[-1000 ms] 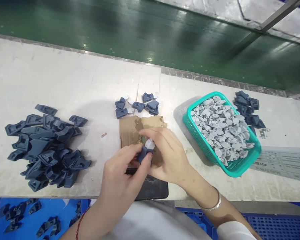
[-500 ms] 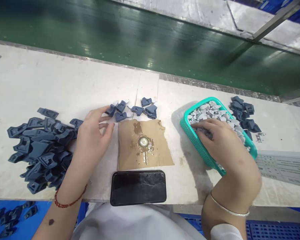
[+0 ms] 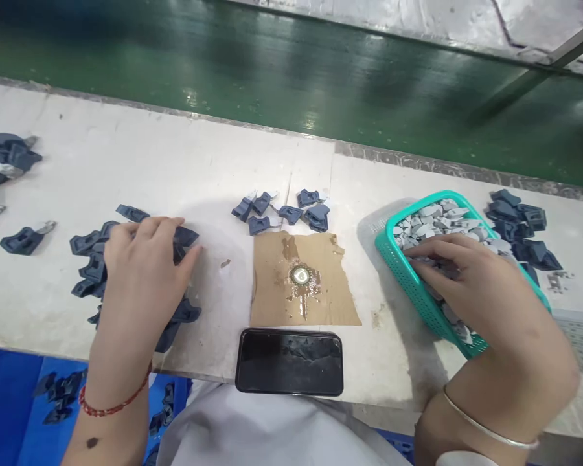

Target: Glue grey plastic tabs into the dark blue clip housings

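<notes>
My left hand [image 3: 146,272] is over the pile of dark blue-grey plastic parts [image 3: 93,266] at the left, thumb spread from the other fingers. Its fingertips point away among the parts. My right hand [image 3: 471,278] reaches into a green basket [image 3: 408,288] of small light grey pieces [image 3: 430,220]; thumb and fingers are bent close together, and what they hold, if anything, is hidden. Between the hands lies a brown cardboard piece [image 3: 272,285] with a round, wet metallic item [image 3: 301,275] on it. Several blue-grey parts with light grey pieces attached [image 3: 290,213] lie behind the cardboard.
A black phone [image 3: 289,362] lies at the table's front edge. More dark parts [image 3: 505,210] sit right of the basket, others [image 3: 22,241] at the far left. A green belt [image 3: 272,84] runs behind the table [image 3: 214,168]. Blue trays [image 3: 14,395] are below the front edge.
My left hand has moved left, from beside the parts behind the cardboard to the dark pile. My right hand stays in the basket. The view has shifted left.
</notes>
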A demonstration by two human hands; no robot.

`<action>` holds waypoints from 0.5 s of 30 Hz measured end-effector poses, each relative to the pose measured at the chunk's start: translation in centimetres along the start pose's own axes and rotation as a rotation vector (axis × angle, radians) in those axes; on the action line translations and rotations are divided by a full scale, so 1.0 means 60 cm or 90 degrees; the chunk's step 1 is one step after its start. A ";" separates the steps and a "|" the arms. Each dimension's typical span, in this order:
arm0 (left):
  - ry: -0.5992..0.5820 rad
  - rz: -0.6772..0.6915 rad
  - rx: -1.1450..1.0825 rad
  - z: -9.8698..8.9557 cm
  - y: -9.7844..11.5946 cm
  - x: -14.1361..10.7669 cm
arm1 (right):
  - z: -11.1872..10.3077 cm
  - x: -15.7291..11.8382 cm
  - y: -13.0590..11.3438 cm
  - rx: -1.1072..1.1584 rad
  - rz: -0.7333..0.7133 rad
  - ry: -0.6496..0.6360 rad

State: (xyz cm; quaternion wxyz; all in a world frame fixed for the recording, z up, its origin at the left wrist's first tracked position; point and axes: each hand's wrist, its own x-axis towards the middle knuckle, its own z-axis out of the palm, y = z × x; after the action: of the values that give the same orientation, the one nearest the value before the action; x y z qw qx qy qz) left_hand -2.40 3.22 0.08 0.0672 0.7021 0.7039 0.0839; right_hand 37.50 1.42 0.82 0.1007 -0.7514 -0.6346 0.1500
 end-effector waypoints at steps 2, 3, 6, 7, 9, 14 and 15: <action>-0.030 0.010 0.024 0.005 -0.006 0.004 | -0.002 -0.003 -0.009 0.007 0.037 -0.012; -0.026 0.008 0.034 0.007 -0.007 0.007 | -0.002 -0.003 -0.011 0.010 0.043 -0.012; -0.022 0.009 0.045 0.001 -0.002 0.012 | -0.005 -0.003 -0.012 0.039 0.027 -0.004; -0.016 0.010 0.036 -0.003 0.002 0.011 | -0.007 -0.004 -0.012 0.057 0.025 0.003; -0.001 -0.012 -0.012 -0.013 0.013 0.006 | -0.012 -0.010 -0.016 0.123 0.047 0.030; -0.026 -0.155 -0.404 -0.015 0.050 -0.022 | -0.021 -0.026 -0.046 0.474 0.060 0.048; -0.061 -0.155 -0.521 -0.009 0.057 -0.027 | -0.020 -0.026 -0.053 0.540 0.050 0.038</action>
State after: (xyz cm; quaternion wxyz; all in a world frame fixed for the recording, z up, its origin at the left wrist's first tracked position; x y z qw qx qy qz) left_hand 0.84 1.59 1.33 0.3819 0.5328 0.6863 0.3152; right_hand 34.76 0.46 3.19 0.4133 -0.6713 -0.4841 0.3798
